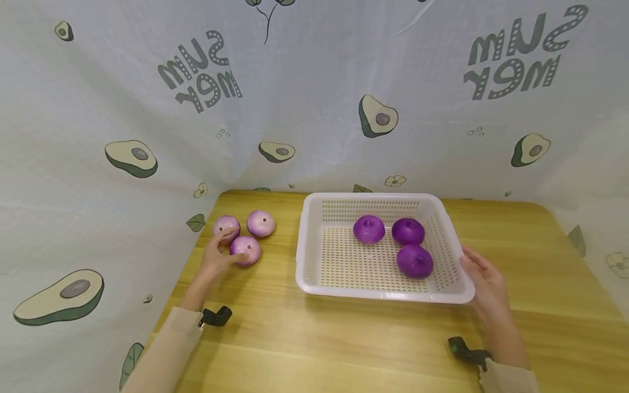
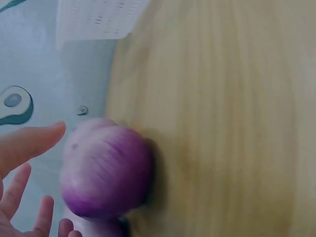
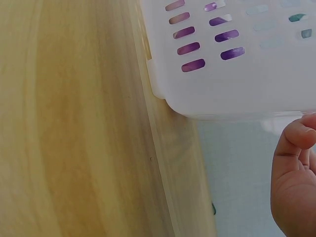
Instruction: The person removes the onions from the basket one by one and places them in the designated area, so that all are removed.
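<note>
My left hand reaches over the onions at the table's left, its thumb and fingers spread apart. Closest to its thumb is a pale-purple onion, seen large as an onion in the left wrist view. Partly behind the fingers sits a second onion, and a third onion lies just to the right. At the right, my right hand grips the rim of a white plastic basket, which also appears as a slotted basket wall in the right wrist view.
Inside the basket sit three deep-purple onions, one at the left, one behind and one in front. The wooden table ends at a curtain printed with avocados.
</note>
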`<act>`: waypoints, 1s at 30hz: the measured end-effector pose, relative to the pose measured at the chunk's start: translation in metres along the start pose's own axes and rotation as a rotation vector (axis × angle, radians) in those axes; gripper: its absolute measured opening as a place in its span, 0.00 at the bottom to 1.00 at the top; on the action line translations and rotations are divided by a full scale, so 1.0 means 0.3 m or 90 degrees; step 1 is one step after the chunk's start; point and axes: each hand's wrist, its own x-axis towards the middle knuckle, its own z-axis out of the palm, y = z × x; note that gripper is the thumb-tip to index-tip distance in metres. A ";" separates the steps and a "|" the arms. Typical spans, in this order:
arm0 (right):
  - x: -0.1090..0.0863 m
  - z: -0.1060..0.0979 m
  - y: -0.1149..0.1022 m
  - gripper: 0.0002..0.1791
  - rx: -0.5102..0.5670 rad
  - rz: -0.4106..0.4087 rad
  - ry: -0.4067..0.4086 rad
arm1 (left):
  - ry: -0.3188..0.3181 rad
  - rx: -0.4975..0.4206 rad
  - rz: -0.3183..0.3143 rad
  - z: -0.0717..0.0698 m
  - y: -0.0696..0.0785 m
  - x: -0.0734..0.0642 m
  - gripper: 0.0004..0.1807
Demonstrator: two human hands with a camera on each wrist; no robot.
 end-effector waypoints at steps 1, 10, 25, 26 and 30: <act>0.001 0.000 0.000 0.16 -0.002 0.003 0.002 | -0.002 -0.003 0.002 -0.002 0.014 0.001 0.39; 0.005 -0.005 0.010 0.18 0.007 -0.011 -0.011 | -0.036 -0.053 -0.016 0.023 0.171 0.033 0.40; 0.002 -0.008 0.011 0.18 0.009 -0.014 -0.017 | -0.175 -0.140 0.025 0.186 0.347 0.086 0.38; 0.002 -0.008 0.010 0.18 0.008 -0.014 -0.017 | -0.187 -0.143 0.025 0.200 0.360 0.087 0.38; 0.001 -0.010 0.010 0.18 0.003 -0.013 -0.012 | -0.224 -0.143 0.031 0.265 0.405 0.098 0.38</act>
